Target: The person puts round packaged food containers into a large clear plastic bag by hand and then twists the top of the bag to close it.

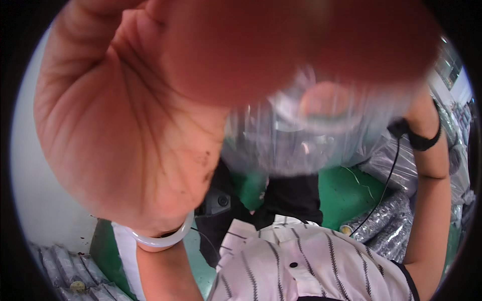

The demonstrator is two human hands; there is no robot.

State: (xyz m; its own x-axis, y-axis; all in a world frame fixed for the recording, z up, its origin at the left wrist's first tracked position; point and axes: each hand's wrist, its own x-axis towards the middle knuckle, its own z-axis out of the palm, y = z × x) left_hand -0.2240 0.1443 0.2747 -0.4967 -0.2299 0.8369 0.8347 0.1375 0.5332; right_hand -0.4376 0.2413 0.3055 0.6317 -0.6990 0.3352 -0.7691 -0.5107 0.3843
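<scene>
A left hand (125, 135), palm to the lens, looms at ten o'clock, its grip impossible to tell through blur. A blurred bundle in clear plastic (281, 148) sits off centre toward three o'clock, near the right hand (419, 111), largely hidden, its hold unclear. Plastic-wrapped rolls (384, 218) lie at four o'clock.

Green floor (345, 198), with wrapped goods lying at either side.
Over on the right, silvery rolls (390, 213) in shiny clear film lie side by side on it, one showing a pale round end. Just beyond them sits a grey bundle (409, 173), loosely covered in clear plastic, and a thin pale string (358, 179) curls across the green near both. Down on the left, long grey packs (65, 263) are heaped by the wall (45, 190); I can't see what's directly beneath them.
</scene>
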